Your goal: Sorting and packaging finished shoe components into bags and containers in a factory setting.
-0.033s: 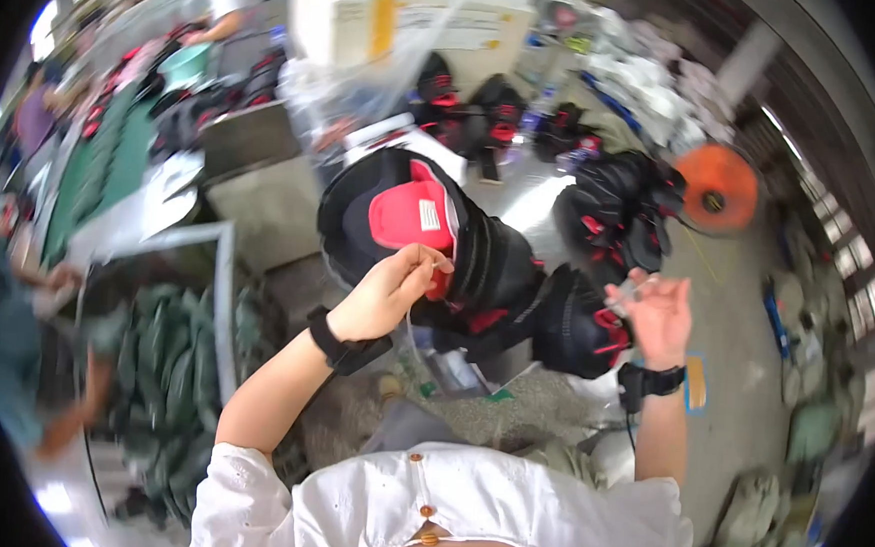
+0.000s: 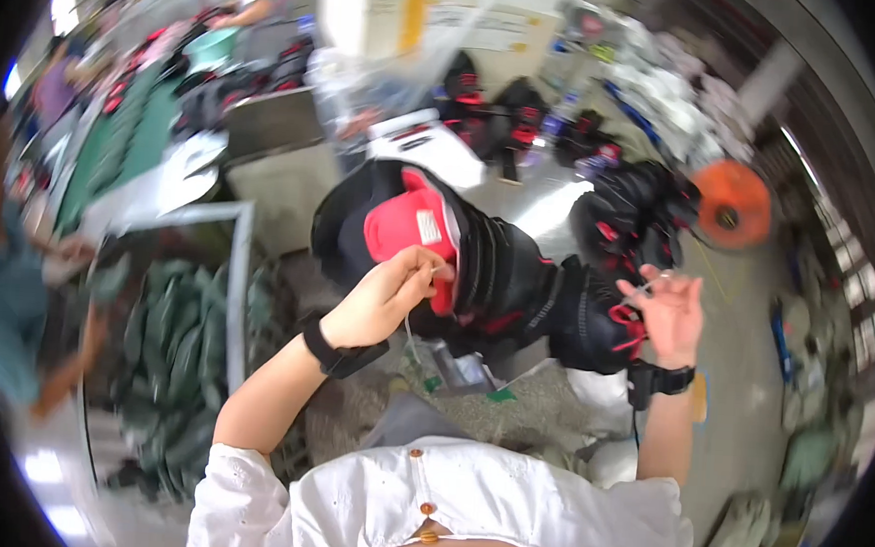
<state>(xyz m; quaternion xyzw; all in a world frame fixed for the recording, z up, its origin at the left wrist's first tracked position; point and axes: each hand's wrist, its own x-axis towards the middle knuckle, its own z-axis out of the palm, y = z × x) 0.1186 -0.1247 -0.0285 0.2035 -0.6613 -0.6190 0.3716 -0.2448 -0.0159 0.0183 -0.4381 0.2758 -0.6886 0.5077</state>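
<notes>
A row of black shoes (image 2: 498, 267) with red details lies in front of me, packed tightly side by side. At the left end of the row a red lining (image 2: 390, 226) with a small white label shows. My left hand (image 2: 386, 300) is at the edge of that lining, thumb and fingers pinched on a thin pale thread (image 2: 409, 334) that hangs below them. To the right, beside red laces (image 2: 627, 325) on the last shoe, is my right hand (image 2: 673, 318). Its fingers are curled around a small, thin, pale thing, too blurred to name.
More black and red shoes (image 2: 626, 215) sit on the metal table (image 2: 552, 210), near an orange disc (image 2: 730, 204). At left, a framed bin (image 2: 239, 302) holds dark green pieces. A person (image 2: 11, 278) stands beside it. A green conveyor (image 2: 114, 158) runs behind.
The whole view has shifted a little, with the background sliding right and slightly down. Both hands keep much the same place and grip.
</notes>
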